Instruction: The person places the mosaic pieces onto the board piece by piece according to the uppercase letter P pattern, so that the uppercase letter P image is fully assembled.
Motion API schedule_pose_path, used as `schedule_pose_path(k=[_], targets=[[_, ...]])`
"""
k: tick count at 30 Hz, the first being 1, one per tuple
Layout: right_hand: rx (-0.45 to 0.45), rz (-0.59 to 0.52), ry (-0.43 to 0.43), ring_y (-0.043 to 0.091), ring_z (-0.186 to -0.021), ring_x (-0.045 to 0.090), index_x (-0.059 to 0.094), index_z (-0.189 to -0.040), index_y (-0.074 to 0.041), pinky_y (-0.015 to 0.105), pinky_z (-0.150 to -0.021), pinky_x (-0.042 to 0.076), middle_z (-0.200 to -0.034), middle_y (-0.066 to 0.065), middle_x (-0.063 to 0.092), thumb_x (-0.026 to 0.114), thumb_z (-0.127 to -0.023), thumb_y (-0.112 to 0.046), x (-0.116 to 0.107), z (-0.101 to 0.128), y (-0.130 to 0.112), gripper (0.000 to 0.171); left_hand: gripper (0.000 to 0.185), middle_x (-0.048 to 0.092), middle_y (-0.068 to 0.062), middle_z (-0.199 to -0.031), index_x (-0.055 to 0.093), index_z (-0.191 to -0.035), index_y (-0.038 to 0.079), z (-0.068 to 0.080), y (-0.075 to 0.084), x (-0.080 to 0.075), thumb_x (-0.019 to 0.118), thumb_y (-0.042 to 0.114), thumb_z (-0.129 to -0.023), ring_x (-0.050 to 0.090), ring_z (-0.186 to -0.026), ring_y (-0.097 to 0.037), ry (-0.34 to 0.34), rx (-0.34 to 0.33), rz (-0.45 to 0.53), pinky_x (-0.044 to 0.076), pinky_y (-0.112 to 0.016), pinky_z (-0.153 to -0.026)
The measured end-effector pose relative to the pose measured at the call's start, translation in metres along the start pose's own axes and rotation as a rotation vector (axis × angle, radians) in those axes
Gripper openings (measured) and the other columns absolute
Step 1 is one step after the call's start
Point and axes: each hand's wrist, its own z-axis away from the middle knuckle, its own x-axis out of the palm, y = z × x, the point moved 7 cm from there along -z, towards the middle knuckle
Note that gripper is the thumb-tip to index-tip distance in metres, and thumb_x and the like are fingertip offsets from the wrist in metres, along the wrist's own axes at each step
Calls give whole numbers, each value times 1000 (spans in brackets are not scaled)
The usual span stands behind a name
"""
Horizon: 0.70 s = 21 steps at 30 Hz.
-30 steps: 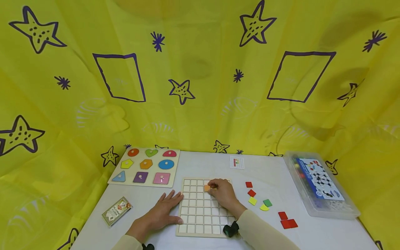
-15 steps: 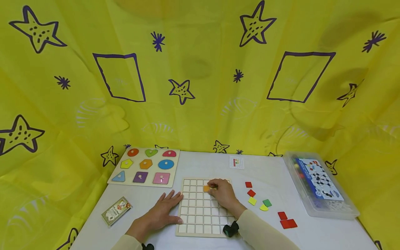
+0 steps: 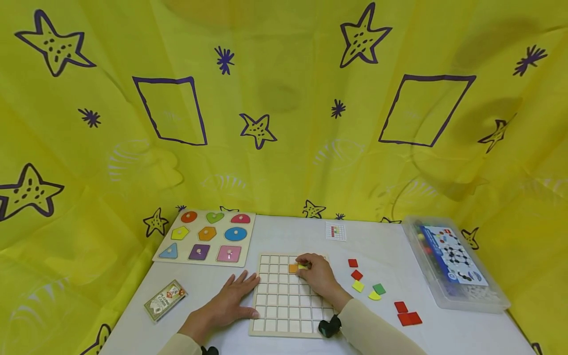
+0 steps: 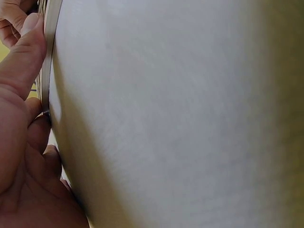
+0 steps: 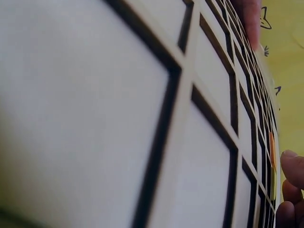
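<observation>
Stretching across the head view, a bright yellow cloth is hanging in folds behind and beside the table, showing starfish, bursts and dark frame shapes above a white top. Down front, the left hand is lying with its fingers spread, thumb resting on the left edge of the wooden grid board. At the board's far side, the right hand is bending its thumb and fingers in at a yellow tile, which is showing right beside an orange tile in the second row. Out right, loose tiles are lying near a clear plastic case; out left, a shape puzzle and a pack of playing cards are resting, with a small printed card lying beyond the board. That right hand is covering most of the yellow tile, so whether it is pinching it, I'm unable to tell! Both sleeves are running off the bottom.

Over to the left wrist view: pale tabletop is filling nearly everything, blurring and darkening rightward, while the thumb is reaching along the board's rim and a sliver of the right hand is peeking in, top left.

In the right wrist view, grid cells are looming large; orange and yellow are showing only as thin strips beside cut-off fingertips.
</observation>
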Motion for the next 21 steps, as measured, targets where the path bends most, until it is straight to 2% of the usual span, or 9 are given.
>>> schedule_pose_path(k=[13,17,21], targets=[[54,-158,18,22,-97,53,75,-118,-9,33,-82,49,-113,7,68,74,-96,-6,-19,2,1,22,93,38,-12,-170,44,-160,8,1,-1,-1,84,46,-85,19,-162,-42,8,6,6,5,-65,-131],[75,-146,46,22,-101,54,75,-120,-10,33,-85,48,-115,7,69,74,-97,-7,-35,1,8,24,93,38,-13,-169,44,-160,7,1,1,-2,83,46,-86,19,-162,-43,5,12,10,5,-65,-131],[73,-100,84,23,-103,55,75,-122,-8,32,-86,48,-119,11,71,74,-96,-5,-59,1,20,26,93,37,-12,-170,43,-161,7,2,3,-2,83,47,-87,18,-162,-42,-3,6,21,4,-65,-131]])
